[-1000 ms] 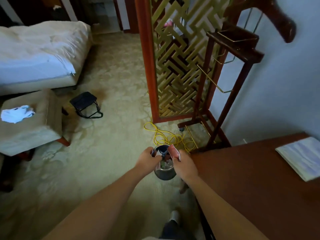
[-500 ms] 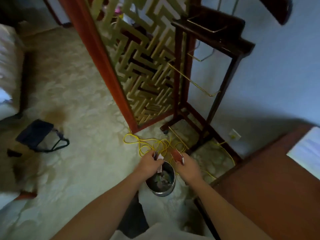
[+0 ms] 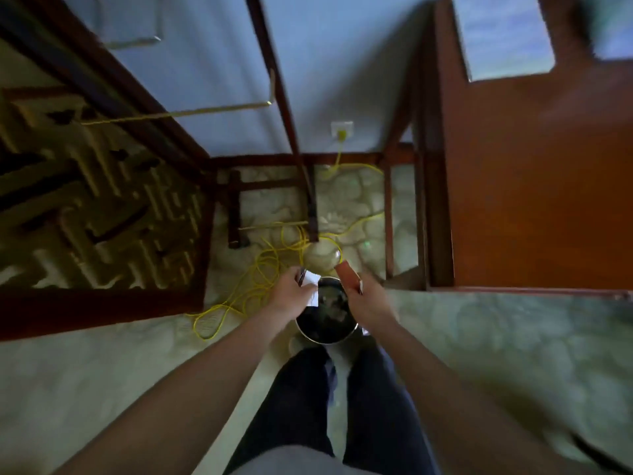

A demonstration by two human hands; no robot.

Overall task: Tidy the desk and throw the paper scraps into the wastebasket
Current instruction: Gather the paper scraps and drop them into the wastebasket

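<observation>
White paper scrap (image 3: 312,286) pinched in the left hand (image 3: 291,293) hangs over the metal wastebasket (image 3: 327,311) on the carpet; the right hand (image 3: 363,296) grips a reddish piece (image 3: 347,275). Scraps already lie inside. Both pieces remain to drop; the desk (image 3: 534,186) stands right.

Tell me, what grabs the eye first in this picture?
Two bare arms reach down to a round metal wastebasket on the pale carpet. The left hand holds a white paper scrap over it; the right hand grips a reddish piece. Behind them a bright yellow cable tangles across the floor toward a wall socket.
</observation>
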